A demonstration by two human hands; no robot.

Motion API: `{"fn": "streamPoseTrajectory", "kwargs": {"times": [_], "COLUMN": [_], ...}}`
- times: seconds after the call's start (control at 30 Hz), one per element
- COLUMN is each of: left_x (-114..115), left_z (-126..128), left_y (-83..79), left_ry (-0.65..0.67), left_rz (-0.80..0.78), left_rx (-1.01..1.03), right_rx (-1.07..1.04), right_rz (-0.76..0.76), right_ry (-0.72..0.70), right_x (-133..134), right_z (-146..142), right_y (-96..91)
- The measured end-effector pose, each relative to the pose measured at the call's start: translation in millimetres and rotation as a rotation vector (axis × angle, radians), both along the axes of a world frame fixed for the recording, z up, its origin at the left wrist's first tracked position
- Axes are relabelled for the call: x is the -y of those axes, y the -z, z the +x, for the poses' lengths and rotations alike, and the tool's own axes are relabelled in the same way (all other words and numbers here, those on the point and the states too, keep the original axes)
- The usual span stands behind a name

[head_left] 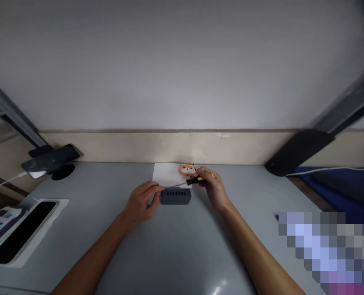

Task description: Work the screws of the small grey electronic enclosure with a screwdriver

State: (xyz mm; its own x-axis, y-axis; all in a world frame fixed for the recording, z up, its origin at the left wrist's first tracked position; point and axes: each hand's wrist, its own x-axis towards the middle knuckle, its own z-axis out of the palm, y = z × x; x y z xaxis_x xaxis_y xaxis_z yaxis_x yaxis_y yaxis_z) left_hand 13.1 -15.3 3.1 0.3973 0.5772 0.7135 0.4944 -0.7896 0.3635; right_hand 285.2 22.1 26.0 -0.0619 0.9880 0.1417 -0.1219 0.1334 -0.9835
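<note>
A dark grey box (176, 199) with a row of vent slots lies on the desk in front of me. My left hand (142, 200) grips its left end, the index fingertip at the top edge and the thumb lower down. In my right hand (212, 186) is a screwdriver (197, 180) with a black and yellow handle, held nearly level. Its thin shaft runs left along the box's far top edge, and the tip ends beside my left fingertips. Whether the tip touches the box or a screw, I cannot tell. Behind the box lie a white sheet (165, 172) and an orange animal-face tape measure or case (187, 169).
At the left, a phone (51, 159) leans near a round desk hole (63, 172). Closer in are a dark, long panel (23, 232) on white paper and a power strip (3, 225). A black speaker-like object (300, 151) stands back right. A blurred-out patch (323, 250) covers the right corner.
</note>
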Motion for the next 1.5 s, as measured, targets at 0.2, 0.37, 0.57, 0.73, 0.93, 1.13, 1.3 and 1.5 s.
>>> {"fn": "streamPoseTrajectory", "kwargs": {"times": [0.2,0.37,0.57,0.73,0.93,1.13,1.3,1.5], "left_x": [0.7,1.9,-0.8,-8.5,-7.5,0.7,4.9,0.1], "left_z": [-0.3,0.6,-7.8,-19.0,-17.8,-6.6,-2.9,-7.9], "left_y": [0.4,-6.9,-6.3,-0.6,-5.8,-4.9,-5.4,-10.3], "left_ry": [0.014,0.018,0.035,-0.156,-0.150,-0.066,-0.054,-0.134], "left_rz": [0.001,-0.112,-0.175,-0.205,-0.059,0.002,0.043,0.030], "left_rx": [-0.030,-0.106,-0.068,0.187,0.182,0.099,-0.027,0.158], "right_rx": [-0.012,-0.036,0.169,0.249,0.267,0.249,0.175,0.177], "right_rz": [0.007,-0.069,-0.082,-0.080,-0.079,-0.073,-0.112,-0.131], "right_ry": [0.017,0.133,0.121,0.064,-0.024,0.001,0.041,-0.040], "right_x": [-1.1,-3.9,-4.2,-2.9,-1.3,-2.9,-2.5,-2.4], "right_z": [1.7,-3.7,-21.0,-26.1,-27.3,-22.5,-18.0,-23.5], "right_y": [-1.0,2.6,13.1,18.2,19.1,19.5,15.5,19.0]}}
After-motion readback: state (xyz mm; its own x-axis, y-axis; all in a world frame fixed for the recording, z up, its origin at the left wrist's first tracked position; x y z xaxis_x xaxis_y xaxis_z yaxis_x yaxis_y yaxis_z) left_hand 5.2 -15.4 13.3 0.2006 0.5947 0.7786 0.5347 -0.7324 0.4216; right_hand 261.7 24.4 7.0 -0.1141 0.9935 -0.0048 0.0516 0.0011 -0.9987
